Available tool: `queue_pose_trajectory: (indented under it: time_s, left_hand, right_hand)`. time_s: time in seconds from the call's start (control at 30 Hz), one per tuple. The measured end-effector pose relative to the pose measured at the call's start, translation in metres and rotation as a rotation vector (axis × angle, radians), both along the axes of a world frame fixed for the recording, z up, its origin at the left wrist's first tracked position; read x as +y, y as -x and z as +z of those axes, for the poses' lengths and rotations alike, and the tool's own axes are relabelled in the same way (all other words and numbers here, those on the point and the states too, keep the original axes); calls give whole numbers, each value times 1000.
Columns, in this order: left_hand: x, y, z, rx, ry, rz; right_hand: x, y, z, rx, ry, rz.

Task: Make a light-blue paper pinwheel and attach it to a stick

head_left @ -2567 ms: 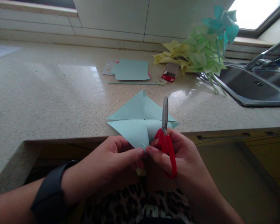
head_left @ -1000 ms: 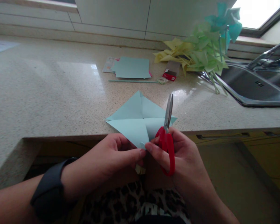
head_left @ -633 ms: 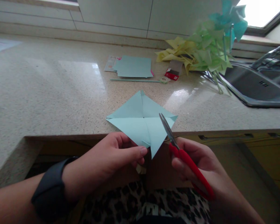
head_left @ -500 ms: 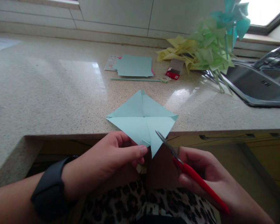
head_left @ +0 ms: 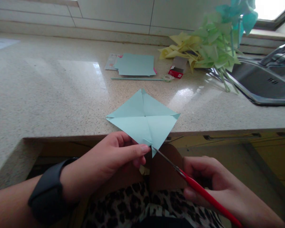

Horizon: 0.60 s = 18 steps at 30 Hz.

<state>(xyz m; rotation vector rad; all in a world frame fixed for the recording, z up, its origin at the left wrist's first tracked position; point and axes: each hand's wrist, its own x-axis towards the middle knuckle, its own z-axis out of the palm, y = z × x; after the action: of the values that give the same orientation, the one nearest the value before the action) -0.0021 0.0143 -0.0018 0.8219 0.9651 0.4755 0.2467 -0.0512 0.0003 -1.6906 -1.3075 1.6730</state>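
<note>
A light blue-green square of paper (head_left: pixel 144 109) is turned with one corner toward me, with slits at its corners and a small dark dot at its centre. My left hand (head_left: pixel 116 152) pinches the near corner between thumb and fingers, beside a small curled flap. The far part of the sheet reaches over the counter's edge. My right hand (head_left: pixel 211 180) is closed around red-handled scissors (head_left: pixel 197 186). Their metal tip lies at the near corner's slit, close to my left thumb; whether it touches the paper I cannot tell. The blades look closed together.
On the counter (head_left: pixel 49 95) lie stacked blue-green sheets (head_left: pixel 136 65), a thin stick (head_left: pixel 137 79), a small roll of tape (head_left: pixel 167 78) and an opened red box (head_left: pixel 177 71). Yellow, green and blue paper pinwheels (head_left: pixel 211 44) stand at the right, beside a steel sink (head_left: pixel 263 87).
The scissors have moved left and down, from over the right part of the paper to its near corner. My left hand keeps its pinch, and the view has shifted slightly.
</note>
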Motion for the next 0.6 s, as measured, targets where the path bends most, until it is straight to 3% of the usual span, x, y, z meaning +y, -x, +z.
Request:
queue_pose_trajectory:
  time_s: [0.6]
  left_hand:
    - [-1,1,-4,-112,-2,-8]
  right_hand:
    - [1,6,-1,36,37,22]
